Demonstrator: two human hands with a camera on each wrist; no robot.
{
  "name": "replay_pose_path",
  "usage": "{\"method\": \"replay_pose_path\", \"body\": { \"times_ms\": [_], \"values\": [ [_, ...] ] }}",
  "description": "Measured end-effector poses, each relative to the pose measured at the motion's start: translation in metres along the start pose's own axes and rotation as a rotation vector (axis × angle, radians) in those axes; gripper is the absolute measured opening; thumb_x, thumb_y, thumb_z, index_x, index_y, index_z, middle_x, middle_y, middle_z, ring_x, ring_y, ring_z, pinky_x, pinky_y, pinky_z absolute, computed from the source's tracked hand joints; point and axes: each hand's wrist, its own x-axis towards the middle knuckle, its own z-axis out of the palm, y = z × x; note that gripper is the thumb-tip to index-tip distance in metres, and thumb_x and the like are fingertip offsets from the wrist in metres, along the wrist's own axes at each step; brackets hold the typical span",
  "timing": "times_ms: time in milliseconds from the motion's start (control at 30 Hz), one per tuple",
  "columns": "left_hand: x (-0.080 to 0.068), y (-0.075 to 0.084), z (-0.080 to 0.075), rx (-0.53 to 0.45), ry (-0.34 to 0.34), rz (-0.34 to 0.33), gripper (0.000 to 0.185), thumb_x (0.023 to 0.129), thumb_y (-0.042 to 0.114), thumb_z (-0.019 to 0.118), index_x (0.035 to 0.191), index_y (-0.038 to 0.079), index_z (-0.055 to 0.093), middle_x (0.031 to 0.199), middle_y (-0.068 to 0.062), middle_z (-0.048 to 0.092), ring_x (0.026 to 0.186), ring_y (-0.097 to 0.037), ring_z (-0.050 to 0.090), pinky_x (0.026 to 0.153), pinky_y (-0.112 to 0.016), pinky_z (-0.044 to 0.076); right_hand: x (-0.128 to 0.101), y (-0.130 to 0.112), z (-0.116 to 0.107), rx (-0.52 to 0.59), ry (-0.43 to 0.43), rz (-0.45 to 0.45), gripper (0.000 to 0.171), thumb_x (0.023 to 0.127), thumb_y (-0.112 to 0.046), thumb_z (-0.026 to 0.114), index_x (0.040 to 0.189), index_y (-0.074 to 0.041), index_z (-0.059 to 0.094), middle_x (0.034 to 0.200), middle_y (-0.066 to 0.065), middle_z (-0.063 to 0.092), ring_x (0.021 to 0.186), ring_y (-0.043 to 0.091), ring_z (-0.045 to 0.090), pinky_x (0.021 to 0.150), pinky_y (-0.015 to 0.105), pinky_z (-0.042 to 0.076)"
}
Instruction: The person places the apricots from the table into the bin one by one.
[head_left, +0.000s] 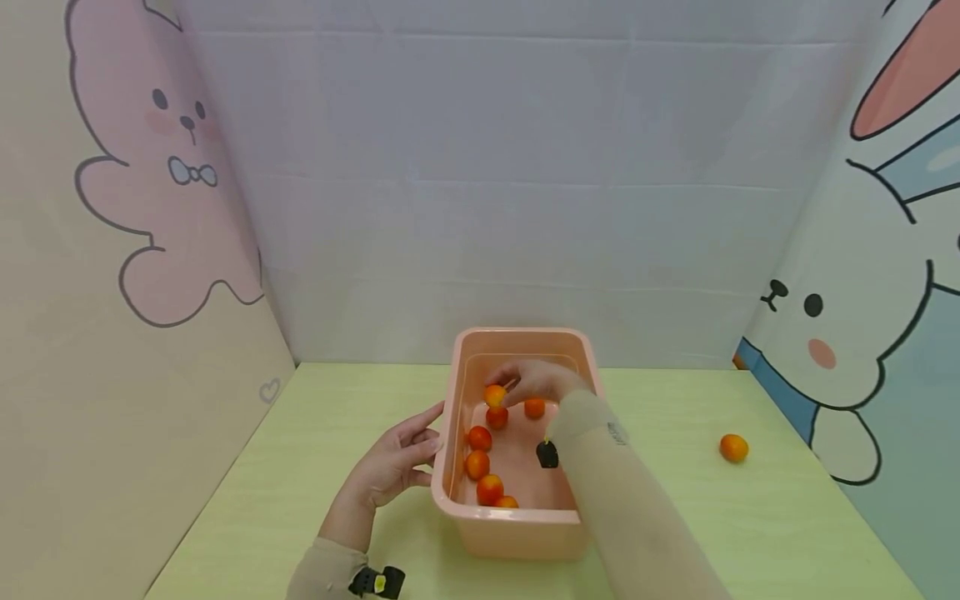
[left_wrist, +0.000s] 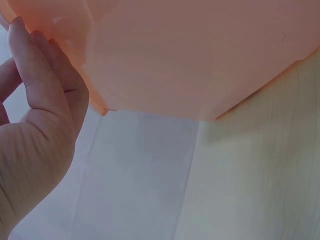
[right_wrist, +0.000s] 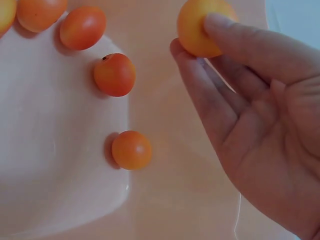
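Note:
A pink plastic tub (head_left: 517,515) stands on the table, with several small orange-red round fruits (head_left: 477,465) inside, mostly along its left side. My right hand (head_left: 534,382) reaches into the far part of the tub and pinches a yellow-orange round fruit (right_wrist: 200,30) between thumb and fingers, above the other fruits. In the right wrist view, an orange fruit (right_wrist: 131,150) lies at the edge of the tub floor. My left hand (head_left: 397,462) touches the tub's left side near the rim, its fingers nearly straight, as the left wrist view (left_wrist: 47,85) also shows.
One orange fruit (head_left: 733,448) lies on the light yellow-green table (head_left: 675,517), right of the tub. A pale cloth wall (head_left: 525,167) rises behind. Side panels carry a pink bear drawing (head_left: 172,250) and a white rabbit drawing (head_left: 862,333).

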Motion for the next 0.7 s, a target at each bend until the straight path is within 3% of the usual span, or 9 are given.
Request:
{"method": "replay_pose_path", "body": {
  "times_ms": [133, 367, 467, 567, 700],
  "values": [
    [0.0, 0.0, 0.0, 0.0, -0.001, 0.003, 0.065, 0.101, 0.009, 0.058, 0.157, 0.006, 0.025, 0.105, -0.007, 0.06, 0.082, -0.015, 0.064, 0.073, -0.034, 0.06, -0.017, -0.009, 0.01, 0.011, 0.009, 0.138, 0.034, 0.087, -0.011, 0.074, 0.12, -0.016, 0.066, 0.12, 0.005, 0.057, 0.112, 0.033, 0.043, 0.085, 0.042, 0.052],
    [-0.001, -0.001, 0.001, -0.005, -0.003, 0.007, 0.064, 0.101, 0.009, 0.057, 0.157, 0.007, 0.025, 0.105, -0.008, 0.061, 0.082, -0.016, 0.064, 0.073, -0.034, 0.06, -0.018, -0.009, 0.013, -0.026, -0.015, 0.198, 0.035, 0.087, -0.012, 0.075, 0.121, -0.015, 0.067, 0.118, 0.007, 0.057, 0.111, 0.034, 0.044, 0.091, 0.044, 0.05],
    [-0.001, -0.001, 0.001, -0.01, -0.007, 0.014, 0.065, 0.101, 0.008, 0.057, 0.157, 0.006, 0.025, 0.105, -0.008, 0.061, 0.082, -0.015, 0.064, 0.072, -0.033, 0.06, -0.011, -0.006, 0.011, -0.07, -0.037, 0.15, 0.035, 0.089, -0.008, 0.073, 0.123, -0.012, 0.067, 0.123, 0.011, 0.06, 0.114, 0.033, 0.049, 0.098, 0.046, 0.049],
    [-0.002, -0.001, 0.001, -0.02, -0.012, 0.021, 0.065, 0.101, 0.008, 0.057, 0.157, 0.005, 0.023, 0.104, -0.007, 0.061, 0.081, -0.015, 0.065, 0.071, -0.033, 0.06, -0.007, -0.003, 0.008, -0.044, -0.032, 0.162, 0.035, 0.087, -0.01, 0.075, 0.121, -0.014, 0.068, 0.126, 0.011, 0.06, 0.115, 0.032, 0.049, 0.1, 0.05, 0.048],
    [-0.002, -0.002, 0.001, -0.032, -0.016, 0.027, 0.066, 0.101, 0.008, 0.057, 0.157, 0.004, 0.023, 0.104, -0.007, 0.061, 0.081, -0.014, 0.065, 0.071, -0.034, 0.06, -0.003, -0.006, 0.001, -0.07, -0.027, 0.071, 0.038, 0.087, -0.013, 0.075, 0.124, -0.013, 0.066, 0.125, 0.008, 0.06, 0.116, 0.028, 0.051, 0.099, 0.045, 0.05]
  ]
}}
